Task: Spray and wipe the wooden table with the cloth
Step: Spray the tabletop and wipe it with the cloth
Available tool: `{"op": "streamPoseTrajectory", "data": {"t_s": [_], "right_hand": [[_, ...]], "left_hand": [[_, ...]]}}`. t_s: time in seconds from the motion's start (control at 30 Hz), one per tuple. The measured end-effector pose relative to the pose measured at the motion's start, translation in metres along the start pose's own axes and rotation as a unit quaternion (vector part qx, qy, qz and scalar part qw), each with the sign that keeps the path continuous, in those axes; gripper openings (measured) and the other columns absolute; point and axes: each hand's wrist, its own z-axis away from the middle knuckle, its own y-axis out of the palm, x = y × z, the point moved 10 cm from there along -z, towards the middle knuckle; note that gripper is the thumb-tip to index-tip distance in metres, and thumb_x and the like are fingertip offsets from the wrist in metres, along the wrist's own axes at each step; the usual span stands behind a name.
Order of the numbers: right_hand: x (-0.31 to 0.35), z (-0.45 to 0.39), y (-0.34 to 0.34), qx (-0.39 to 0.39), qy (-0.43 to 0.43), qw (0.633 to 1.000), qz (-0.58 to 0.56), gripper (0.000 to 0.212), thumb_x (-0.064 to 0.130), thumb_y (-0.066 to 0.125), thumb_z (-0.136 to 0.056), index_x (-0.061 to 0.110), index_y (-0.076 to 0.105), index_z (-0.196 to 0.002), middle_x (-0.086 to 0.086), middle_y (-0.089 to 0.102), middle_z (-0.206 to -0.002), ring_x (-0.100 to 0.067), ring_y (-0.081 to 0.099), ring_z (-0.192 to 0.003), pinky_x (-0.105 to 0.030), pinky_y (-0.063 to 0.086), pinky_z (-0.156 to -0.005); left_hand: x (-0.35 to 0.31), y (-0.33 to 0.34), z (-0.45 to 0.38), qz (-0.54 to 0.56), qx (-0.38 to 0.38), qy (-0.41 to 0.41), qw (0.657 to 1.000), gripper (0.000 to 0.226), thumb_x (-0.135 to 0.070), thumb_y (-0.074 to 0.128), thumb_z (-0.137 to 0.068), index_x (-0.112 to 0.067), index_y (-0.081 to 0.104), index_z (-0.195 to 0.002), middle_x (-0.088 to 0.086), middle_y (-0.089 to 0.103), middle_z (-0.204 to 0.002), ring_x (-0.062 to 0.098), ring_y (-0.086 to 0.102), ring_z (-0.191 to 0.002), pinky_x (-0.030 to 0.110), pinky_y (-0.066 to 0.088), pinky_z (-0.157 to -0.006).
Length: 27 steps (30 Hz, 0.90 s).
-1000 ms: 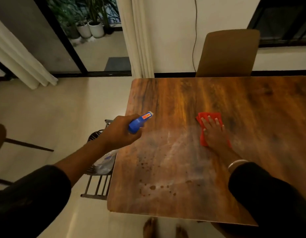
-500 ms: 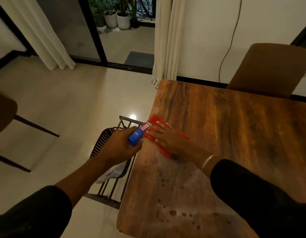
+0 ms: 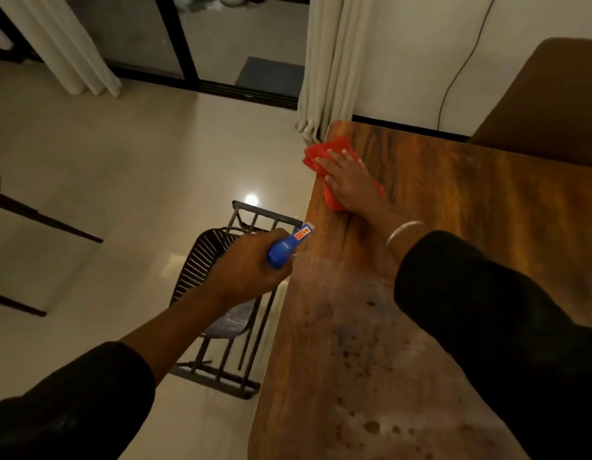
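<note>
My right hand lies flat on a red cloth at the far left corner of the wooden table; part of the cloth hangs over the table's left edge. My left hand grips a blue spray bottle just off the table's left edge, its nozzle pointing toward the table. Dark droplets and a dull wet film cover the near part of the table.
A black metal rack with a mesh basket stands on the floor against the table's left side, under my left hand. A brown chair is at the far side. A curtain hangs near the table's far corner.
My right hand has slid the cloth from mid-table leftward, then away to the far left corner. The view has swung left. My left hand keeps the bottle by the table's left edge.
</note>
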Motion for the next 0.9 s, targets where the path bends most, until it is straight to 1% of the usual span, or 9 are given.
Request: {"op": "streamPoseTrajectory", "data": {"t_s": [0.1,0.2,0.33,0.43,0.53,0.6,0.7,0.8,0.9], "right_hand": [[0.013,0.054,0.002,0.027,-0.02,0.999,-0.029,0.053,0.025,0.036,-0.113,0.03,0.028,-0.165,-0.002,0.023,-0.174,-0.031,0.014,-0.162,-0.057,0.015,-0.131],[0.015,0.113,0.003,0.076,-0.043,0.996,-0.015,0.052,0.03,0.033,-0.114,0.032,0.025,-0.166,0.001,0.018,-0.175,-0.028,0.011,-0.163,-0.053,0.013,-0.132],[-0.068,0.181,-0.028,0.064,0.053,0.996,0.025,0.061,0.024,0.044,-0.11,0.027,0.02,-0.167,-0.002,0.01,-0.176,-0.027,0.008,-0.164,-0.046,0.012,-0.131],[-0.121,0.24,-0.042,0.068,0.11,0.99,0.048,0.057,0.018,0.034,-0.113,0.022,0.016,-0.167,-0.002,0.005,-0.177,-0.022,0.004,-0.164,-0.038,0.005,-0.131],[-0.119,0.294,-0.043,0.06,0.093,0.993,0.036,0.054,0.011,0.031,-0.114,0.016,0.019,-0.166,-0.004,0.006,-0.176,-0.021,0.005,-0.164,-0.037,0.0,-0.132],[-0.114,0.323,-0.043,0.054,0.102,0.993,0.016,0.053,0.01,0.028,-0.114,0.017,0.019,-0.165,-0.004,0.007,-0.176,-0.021,0.005,-0.164,-0.038,0.001,-0.132],[-0.114,0.363,-0.039,0.068,0.12,0.989,0.058,0.055,0.014,0.023,-0.114,0.017,0.009,-0.168,-0.001,0.001,-0.177,-0.019,0.0,-0.164,-0.036,-0.001,-0.132],[-0.122,0.395,-0.037,0.095,0.136,0.981,0.1,0.057,0.02,0.021,-0.115,0.018,0.001,-0.168,-0.001,-0.004,-0.177,-0.02,-0.004,-0.164,-0.038,0.0,-0.132],[-0.128,0.423,-0.043,0.099,0.144,0.98,0.1,0.056,0.021,0.02,-0.115,0.017,0.001,-0.168,-0.002,-0.003,-0.177,-0.02,-0.003,-0.164,-0.039,0.001,-0.132]], "left_hand": [[-0.007,0.009,0.007,0.001,0.009,-0.021,1.0,0.026,-0.037,0.067,-0.083,-0.028,0.059,-0.107,-0.009,0.066,-0.082,0.006,0.064,-0.072,0.036,0.056,-0.071],[-0.029,0.017,0.017,0.005,0.021,-0.024,0.999,0.023,-0.032,0.069,-0.083,-0.033,0.058,-0.104,-0.009,0.066,-0.083,0.004,0.064,-0.073,0.035,0.056,-0.072],[-0.067,0.027,0.042,-0.014,0.041,-0.018,0.999,0.024,-0.048,0.062,-0.08,-0.042,0.054,-0.102,-0.011,0.066,-0.083,0.003,0.064,-0.075,0.03,0.055,-0.072],[-0.095,0.04,0.07,-0.033,0.044,-0.003,0.998,0.022,-0.039,0.066,-0.081,-0.04,0.055,-0.1,-0.012,0.064,-0.078,0.002,0.063,-0.073,0.019,0.048,-0.066],[-0.119,0.073,0.104,-0.041,0.083,-0.001,0.996,0.02,-0.026,0.069,-0.081,-0.031,0.059,-0.098,-0.012,0.064,-0.078,0.004,0.06,-0.068,0.021,0.045,-0.063],[-0.129,0.099,0.13,-0.068,0.131,-0.005,0.989,0.021,-0.026,0.068,-0.079,-0.027,0.062,-0.1,-0.008,0.068,-0.085,0.008,0.061,-0.072,0.026,0.046,-0.067],[-0.146,0.126,0.165,-0.098,0.189,-0.008,0.977,0.021,-0.032,0.066,-0.08,-0.028,0.063,-0.1,-0.006,0.07,-0.089,0.01,0.062,-0.078,0.028,0.05,-0.074],[-0.158,0.124,0.184,-0.073,0.177,-0.024,0.981,0.018,-0.029,0.067,-0.081,-0.032,0.059,-0.098,-0.008,0.067,-0.081,0.006,0.06,-0.071,0.02,0.047,-0.066],[-0.169,0.119,0.197,-0.05,0.157,-0.046,0.985,0.018,-0.027,0.067,-0.083,-0.028,0.06,-0.099,-0.006,0.066,-0.078,0.008,0.061,-0.068,0.022,0.049,-0.065]]}}
